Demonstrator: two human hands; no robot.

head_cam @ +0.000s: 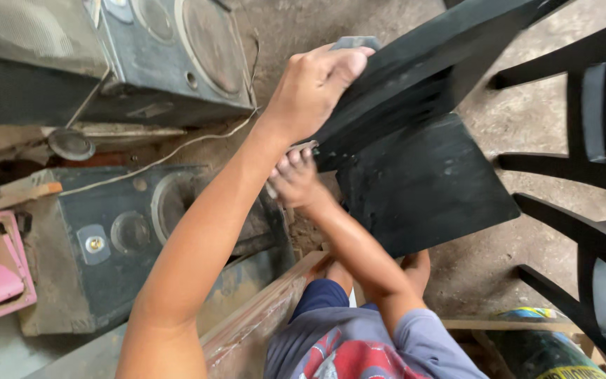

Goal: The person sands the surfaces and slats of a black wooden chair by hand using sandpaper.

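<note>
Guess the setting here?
Probably an informal repair or woodworking workshop: worn loudspeaker cabinets stacked on a dusty concrete floor, black-painted wooden panels being worked by hand, black chair frames alongside.

Green-yellow labelled package (548,351) at bottom right corner.

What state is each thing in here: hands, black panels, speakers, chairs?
Left hand: gripping the upper edge of the black wooden panel.
Right hand: closed at the panel's lower edge; what it holds is unclear.
Black wooden panel: tilted, raised.
Lower black board: beneath it, flatter.
Dusty grey speaker boxes: lying about, cones exposed.
Black slatted chairs: standing apart.
</note>
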